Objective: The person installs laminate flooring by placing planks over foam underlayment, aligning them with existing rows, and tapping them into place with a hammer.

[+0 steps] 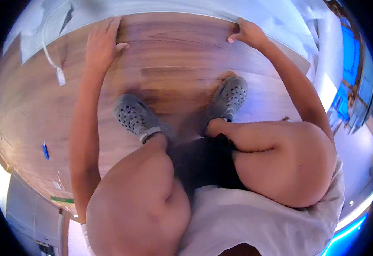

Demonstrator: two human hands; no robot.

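Note:
My left hand (102,45) lies at the far side of the wood-look floor (173,64), beside the white surface along its edge. Its fingers stretch forward and its thumb stands apart. Further right, my right hand (250,34) rests by the same edge, thumb out to the left and fingertips partly hidden. Neither hand visibly grips anything. Between them runs a reddish-brown stretch of floor planks (178,32). I squat with both feet in grey perforated clogs, the left clog (136,114) and the right clog (229,97), pointing at that edge.
A white cable (48,53) with a plug-like end (61,77) lies left of my left hand. A small blue object (46,151) and a green strip (63,199) are on the floor at left. Grey cabinets (31,209) stand lower left; blue items (349,55) are far right.

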